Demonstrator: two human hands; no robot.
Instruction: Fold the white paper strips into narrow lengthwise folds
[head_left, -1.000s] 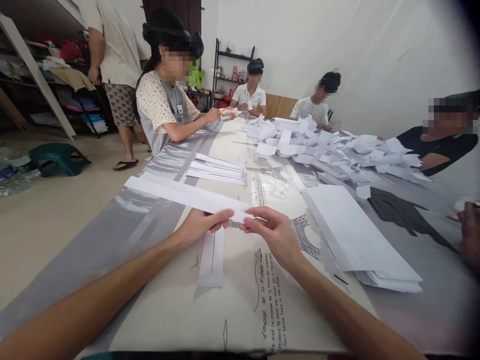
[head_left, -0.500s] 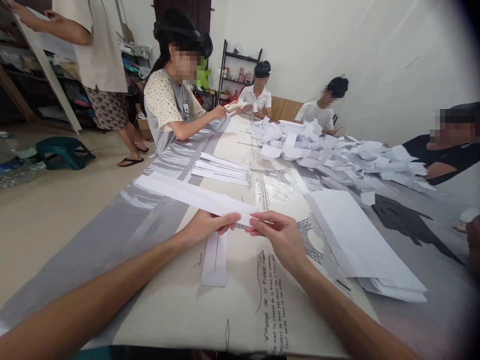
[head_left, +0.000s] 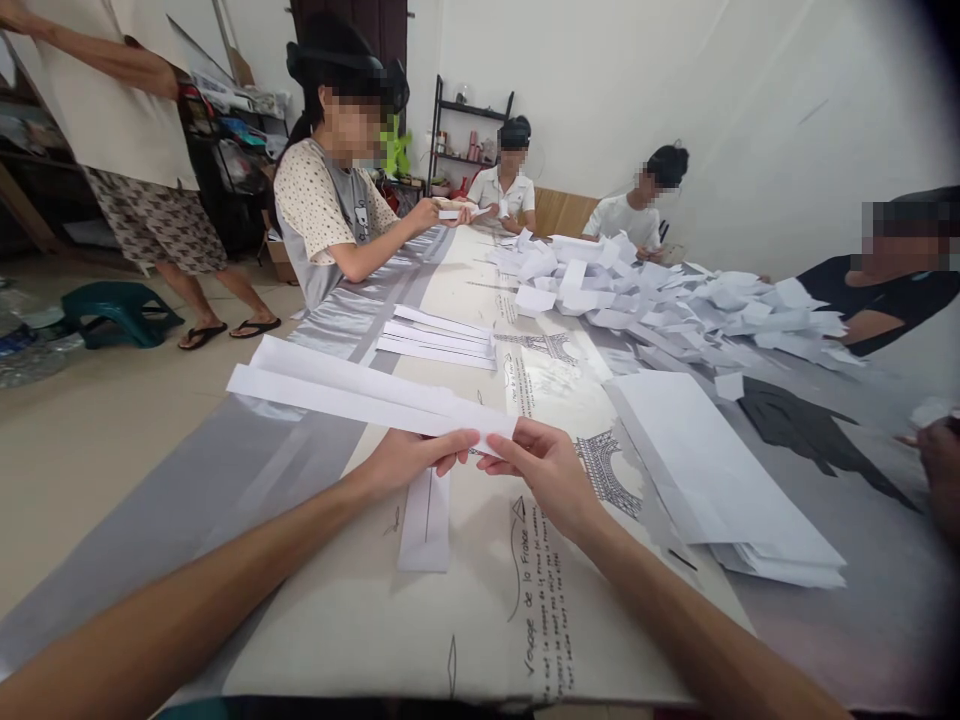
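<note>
Above table (head_left: pixel 300 610) — left hand (head_left: pixel 409 458) pinching paper strip (head_left: pixel 352 395) | right hand (head_left: pixel 544 470) pinching its near end — arms outstretched

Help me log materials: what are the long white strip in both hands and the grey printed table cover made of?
Long white strip: seemingly thin matte paper, holding a crisp lengthwise fold. Grey printed table cover: probably glossy plastic or coated sheet, since it shines and wrinkles.

The strip (head_left: pixel 360 395) is matt white paper, smooth and creased. The counter (head_left: pixel 247 470) wears a glossy silvery cover, satin-like, with a matt printed middle. The stack (head_left: pixel 712 480) at its right edge is plain matt paper.
</note>
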